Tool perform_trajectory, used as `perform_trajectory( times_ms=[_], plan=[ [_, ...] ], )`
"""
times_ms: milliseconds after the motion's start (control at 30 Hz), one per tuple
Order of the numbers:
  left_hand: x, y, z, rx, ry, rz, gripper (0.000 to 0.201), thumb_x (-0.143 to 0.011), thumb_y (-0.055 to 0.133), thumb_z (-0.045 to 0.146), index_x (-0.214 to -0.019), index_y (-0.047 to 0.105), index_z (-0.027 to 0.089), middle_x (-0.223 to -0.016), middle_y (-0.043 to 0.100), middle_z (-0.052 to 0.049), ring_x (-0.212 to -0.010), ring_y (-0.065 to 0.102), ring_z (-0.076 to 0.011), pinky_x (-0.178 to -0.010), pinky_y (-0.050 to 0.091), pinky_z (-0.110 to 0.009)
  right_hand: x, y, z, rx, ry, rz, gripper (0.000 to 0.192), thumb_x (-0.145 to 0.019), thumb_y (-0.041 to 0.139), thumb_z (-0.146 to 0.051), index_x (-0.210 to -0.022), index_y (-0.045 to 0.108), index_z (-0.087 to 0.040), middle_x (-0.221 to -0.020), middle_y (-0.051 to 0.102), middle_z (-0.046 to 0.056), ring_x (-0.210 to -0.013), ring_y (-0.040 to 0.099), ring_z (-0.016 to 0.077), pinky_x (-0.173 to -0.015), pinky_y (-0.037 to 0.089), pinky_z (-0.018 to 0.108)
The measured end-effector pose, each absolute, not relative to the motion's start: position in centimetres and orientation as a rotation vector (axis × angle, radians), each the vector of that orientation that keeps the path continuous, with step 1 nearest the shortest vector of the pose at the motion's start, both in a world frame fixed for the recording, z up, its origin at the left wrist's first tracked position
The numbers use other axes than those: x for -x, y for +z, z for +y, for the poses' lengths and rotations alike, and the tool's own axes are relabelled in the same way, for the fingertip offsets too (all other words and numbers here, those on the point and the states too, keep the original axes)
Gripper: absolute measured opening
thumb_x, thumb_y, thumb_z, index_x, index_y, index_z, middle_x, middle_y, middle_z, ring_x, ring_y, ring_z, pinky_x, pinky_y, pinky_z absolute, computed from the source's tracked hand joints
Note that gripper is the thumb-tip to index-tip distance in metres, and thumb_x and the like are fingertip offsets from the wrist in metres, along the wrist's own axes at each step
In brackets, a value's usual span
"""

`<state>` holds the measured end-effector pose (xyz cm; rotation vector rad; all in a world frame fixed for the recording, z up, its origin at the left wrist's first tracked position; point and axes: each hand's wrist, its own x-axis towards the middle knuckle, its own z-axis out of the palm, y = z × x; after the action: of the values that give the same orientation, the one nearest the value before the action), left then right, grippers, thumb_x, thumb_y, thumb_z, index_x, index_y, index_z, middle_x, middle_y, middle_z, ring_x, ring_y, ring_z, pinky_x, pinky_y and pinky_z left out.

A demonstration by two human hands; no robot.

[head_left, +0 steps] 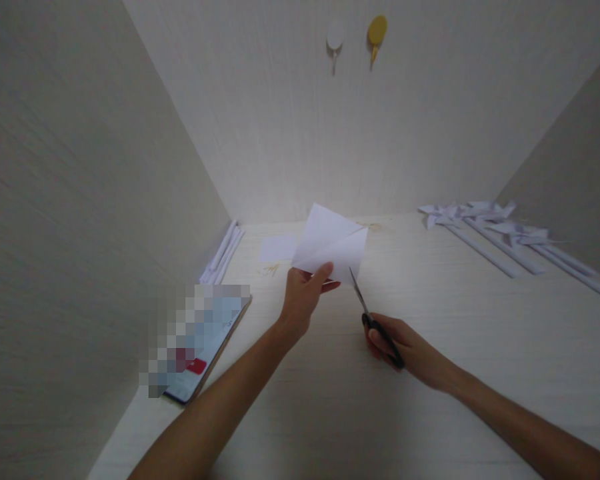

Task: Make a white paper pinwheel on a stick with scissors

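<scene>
A white square of paper [333, 237] with a diagonal crease is pinched by its near edge in my left hand [303, 293], thumb on top and fingers beneath. My right hand [397, 343] grips black-handled scissors [384, 340], fingers around the handles. The metal blades point up and away, and their tip is at the paper's lower right corner. Whether the blades touch the paper, I cannot tell. Behind the held sheet, another white paper piece [277, 249] lies flat on the table [320, 400].
Several rolled paper sticks [223, 253] lie at the left wall, near a phone [205, 347], partly blurred out. Paper pinwheels on sticks [490, 233] lie at the right. Small yellowish bits [269, 270] sit beside the flat paper. A white hook [335, 37] and a yellow hook [377, 32] are on the back wall.
</scene>
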<state>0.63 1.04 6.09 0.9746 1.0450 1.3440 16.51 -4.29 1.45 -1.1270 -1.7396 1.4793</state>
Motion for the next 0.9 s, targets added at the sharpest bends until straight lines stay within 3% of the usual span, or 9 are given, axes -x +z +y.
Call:
perform_trajectory(
  times_ms=[400, 900],
  plan=[
    [-0.74, 6.11, 0.91, -0.969, 1.351, 1.062, 0.014, -0.061, 0.064, 0.023, -0.067, 0.062, 0.011, -0.067, 0.064, -0.001, -0.059, 0.060, -0.0110, -0.061, 0.054, -0.027, -16.48, 1.42, -4.26, 1.124, 1.477, -1.747, 0.041, -0.078, 0.037, -0.056, -0.061, 0.039, -0.018, -0.054, 0.038, -0.003, -0.044, 0.033, 0.0068, -0.038, 0.025, 0.020],
    [-0.65, 6.06, 0.91, -1.005, 1.332, 1.068, 0.025, -0.063, 0.062, 0.022, -0.086, 0.063, 0.012, -0.077, 0.066, -0.003, -0.066, 0.061, -0.0124, -0.059, 0.054, -0.024, -16.32, 1.97, -4.25, 1.194, 1.402, -1.788, 0.042, -0.077, 0.039, -0.057, -0.059, 0.038, -0.018, -0.053, 0.037, -0.003, -0.047, 0.032, 0.0079, -0.042, 0.026, 0.021]
  ],
)
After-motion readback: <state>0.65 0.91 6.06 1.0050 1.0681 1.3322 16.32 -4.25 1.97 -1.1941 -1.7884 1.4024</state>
